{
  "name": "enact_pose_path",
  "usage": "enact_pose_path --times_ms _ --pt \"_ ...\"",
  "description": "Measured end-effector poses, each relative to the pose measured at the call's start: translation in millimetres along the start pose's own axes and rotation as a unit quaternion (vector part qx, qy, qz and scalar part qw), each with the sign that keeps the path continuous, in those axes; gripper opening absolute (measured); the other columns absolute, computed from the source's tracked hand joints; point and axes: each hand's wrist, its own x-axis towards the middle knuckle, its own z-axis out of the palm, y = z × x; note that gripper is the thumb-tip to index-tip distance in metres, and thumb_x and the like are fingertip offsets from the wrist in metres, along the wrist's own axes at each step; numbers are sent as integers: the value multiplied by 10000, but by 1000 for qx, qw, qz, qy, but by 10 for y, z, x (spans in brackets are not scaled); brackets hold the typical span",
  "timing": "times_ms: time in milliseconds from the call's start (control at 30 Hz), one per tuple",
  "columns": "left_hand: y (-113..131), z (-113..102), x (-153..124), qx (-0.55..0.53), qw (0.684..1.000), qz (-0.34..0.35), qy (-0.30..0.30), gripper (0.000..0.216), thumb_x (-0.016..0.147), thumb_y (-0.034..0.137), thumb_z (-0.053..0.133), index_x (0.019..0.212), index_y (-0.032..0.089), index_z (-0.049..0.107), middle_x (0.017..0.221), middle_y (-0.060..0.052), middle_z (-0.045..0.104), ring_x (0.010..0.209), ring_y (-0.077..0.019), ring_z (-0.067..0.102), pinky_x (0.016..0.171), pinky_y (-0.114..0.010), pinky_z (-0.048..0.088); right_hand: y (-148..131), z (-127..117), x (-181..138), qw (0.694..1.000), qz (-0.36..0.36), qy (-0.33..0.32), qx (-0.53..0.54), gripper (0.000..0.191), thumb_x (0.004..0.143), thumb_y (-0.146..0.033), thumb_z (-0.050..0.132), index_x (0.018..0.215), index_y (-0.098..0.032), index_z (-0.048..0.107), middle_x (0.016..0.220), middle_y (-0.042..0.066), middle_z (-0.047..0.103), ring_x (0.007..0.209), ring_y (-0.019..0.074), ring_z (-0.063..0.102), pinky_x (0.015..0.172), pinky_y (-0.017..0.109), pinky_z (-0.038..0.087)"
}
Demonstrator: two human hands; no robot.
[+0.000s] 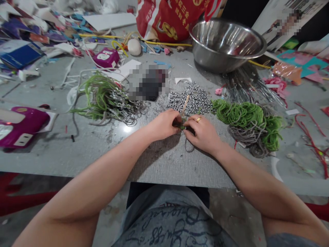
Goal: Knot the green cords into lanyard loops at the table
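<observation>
My left hand and my right hand meet at the middle of the grey table, fingers pinched together around a small green and grey cord piece. A grey loop hangs from it onto the table. A thin wooden stick rises between the hands. Just beyond them lies a heap of small shiny metal rings. My right hand wears a gold ring.
A pile of green and grey cords lies to the right, a bundle of finished green cords with metal ends to the left. A steel bowl, red bag, magenta devices and paper scraps crowd the table.
</observation>
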Motion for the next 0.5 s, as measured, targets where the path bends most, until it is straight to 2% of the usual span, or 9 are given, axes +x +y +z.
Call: enact_pose_path --times_ms 267,500 --pt "-15 30 -14 33 999 21 1 138 727 167 580 839 160 660 862 -33 568 754 -144 572 753 -288 464 -5 -6 4 1000 4 -6 5 147 793 -203 527 872 -146 638 885 111 609 840 235 551 739 385 461" --pt "-14 25 -3 22 999 33 -23 185 740 108 551 850 168 687 845 -30 576 791 -150 573 783 -281 458 -9 -5 2 1000 4 -3 -1 148 793 -203 531 885 -150 635 891 108 615 844 234 557 740 377 463"
